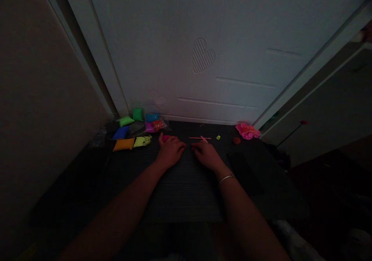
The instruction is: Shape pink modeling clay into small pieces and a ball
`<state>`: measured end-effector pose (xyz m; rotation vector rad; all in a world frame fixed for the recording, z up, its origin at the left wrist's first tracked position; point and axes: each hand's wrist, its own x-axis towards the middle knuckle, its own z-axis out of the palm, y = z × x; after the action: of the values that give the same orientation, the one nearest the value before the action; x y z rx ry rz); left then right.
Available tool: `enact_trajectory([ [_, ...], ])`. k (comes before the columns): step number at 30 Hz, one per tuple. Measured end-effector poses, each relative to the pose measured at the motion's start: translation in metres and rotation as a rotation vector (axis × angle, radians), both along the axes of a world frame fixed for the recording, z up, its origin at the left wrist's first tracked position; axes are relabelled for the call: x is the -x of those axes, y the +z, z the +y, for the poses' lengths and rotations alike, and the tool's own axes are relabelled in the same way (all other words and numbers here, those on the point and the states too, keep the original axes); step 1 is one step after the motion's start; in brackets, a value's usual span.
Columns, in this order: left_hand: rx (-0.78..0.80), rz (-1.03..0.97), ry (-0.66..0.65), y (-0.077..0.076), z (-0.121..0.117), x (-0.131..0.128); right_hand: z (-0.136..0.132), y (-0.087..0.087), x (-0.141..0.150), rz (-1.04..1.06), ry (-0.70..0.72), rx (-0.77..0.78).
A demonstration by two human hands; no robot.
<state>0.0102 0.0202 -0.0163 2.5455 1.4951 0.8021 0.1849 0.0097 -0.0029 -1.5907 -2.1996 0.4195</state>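
My left hand (171,152) rests palm down on the dark table, its thumb apart from the fingers. A magenta lump (166,138) shows just behind it, partly hidden by the fingers. Facing it across a small gap, my right hand (207,155) also lies on the table with loosely bent fingers; I see nothing held in it. Close beyond its knuckles are a thin pink stick (197,138) and a light pink tool (204,139). Farther right sit a small yellow piece (218,137) and a reddish-brown ball (236,140). The light is dim.
Several coloured packets, among them an orange packet (123,144), a blue packet (121,132) and a green packet (137,114), crowd the back left. A pink ruffled piece (248,131) lies back right. A dark flat slab (245,174) is beside my right forearm. A white panel (162,52) rises behind.
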Motion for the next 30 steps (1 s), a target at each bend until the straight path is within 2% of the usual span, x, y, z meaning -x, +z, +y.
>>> enact_trajectory([
  [5, 0.019, -0.024, 0.016, 0.0010, 0.0003, -0.0013, 0.0006, -0.0017, -0.0008, -0.031, -0.045, 0.002],
  [16, 0.033, 0.012, 0.020, 0.0004, 0.0026, -0.0018, 0.0043, -0.0081, -0.0017, 0.025, -0.020, -0.065],
  [24, 0.053, 0.001, 0.017, 0.0007, -0.0003, -0.0029, 0.0027, -0.0029, 0.0013, -0.007, 0.019, -0.031],
  [30, 0.049, 0.004, 0.040, 0.0006, 0.0005, -0.0023, 0.0022, -0.0017, -0.0010, -0.018, -0.014, -0.022],
])
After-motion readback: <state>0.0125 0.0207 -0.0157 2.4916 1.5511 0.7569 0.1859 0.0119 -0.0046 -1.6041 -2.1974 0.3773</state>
